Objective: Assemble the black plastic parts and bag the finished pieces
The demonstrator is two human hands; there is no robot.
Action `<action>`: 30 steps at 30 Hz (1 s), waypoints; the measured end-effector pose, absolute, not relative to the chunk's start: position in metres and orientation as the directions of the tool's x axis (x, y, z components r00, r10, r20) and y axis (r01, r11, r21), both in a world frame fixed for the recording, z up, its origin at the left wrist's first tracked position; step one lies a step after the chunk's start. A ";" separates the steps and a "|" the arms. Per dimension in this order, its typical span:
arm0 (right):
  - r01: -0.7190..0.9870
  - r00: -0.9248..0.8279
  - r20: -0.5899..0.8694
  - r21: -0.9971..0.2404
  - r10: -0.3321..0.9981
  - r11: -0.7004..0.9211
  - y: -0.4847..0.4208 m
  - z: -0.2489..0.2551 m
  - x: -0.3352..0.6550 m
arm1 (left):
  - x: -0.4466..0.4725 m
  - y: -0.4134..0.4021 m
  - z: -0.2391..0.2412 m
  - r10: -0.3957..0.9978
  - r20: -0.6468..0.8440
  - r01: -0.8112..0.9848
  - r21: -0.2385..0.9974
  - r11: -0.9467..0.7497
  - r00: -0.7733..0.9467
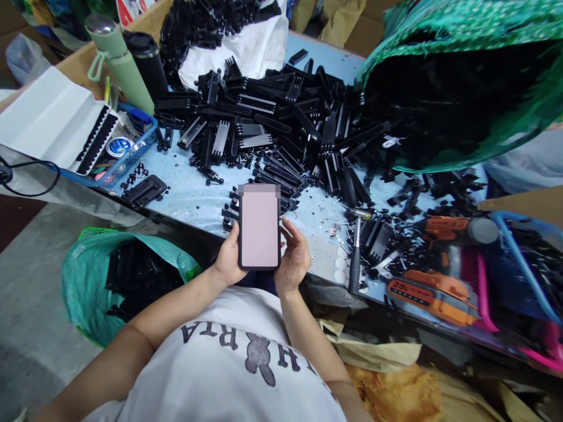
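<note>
A smartphone [260,228] with a pale, washed-out screen is held upright in front of my body, at the near edge of the table. My left hand [229,256] grips its left side, thumb along the edge. On the other side, my right hand [294,255] is curled round the phone's right edge. Just beyond the phone lie several black plastic parts [277,179] in a row, partly hidden by it. A large heap of black plastic pieces [264,111] spreads behind them on the light blue tabletop [185,202].
To the right lie a hammer [355,252] and an orange cordless drill [433,296]. A green woven sack [440,64] gapes at the back right. A blue basket [147,138], a green bottle [118,64] and a black tumbler [147,64] stand left. A green bag [83,287] sits below the table.
</note>
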State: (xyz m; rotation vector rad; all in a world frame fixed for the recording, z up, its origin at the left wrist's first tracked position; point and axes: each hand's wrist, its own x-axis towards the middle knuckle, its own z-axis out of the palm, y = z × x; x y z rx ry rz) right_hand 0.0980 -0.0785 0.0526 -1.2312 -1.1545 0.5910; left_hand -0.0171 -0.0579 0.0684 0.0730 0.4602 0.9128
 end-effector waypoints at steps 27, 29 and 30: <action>0.703 -0.181 0.516 -0.528 0.837 0.477 -0.081 0.065 0.129 | -0.026 -0.061 0.059 0.752 -0.418 -0.723 0.267 0.637 0.509; 0.712 -0.180 0.509 -0.523 0.841 0.469 -0.081 0.064 0.129 | -0.026 -0.061 0.060 0.746 -0.424 -0.716 0.267 0.646 0.514; 0.718 -0.181 0.505 -0.519 0.844 0.465 -0.081 0.064 0.129 | -0.027 -0.061 0.060 0.743 -0.423 -0.713 0.266 0.649 0.519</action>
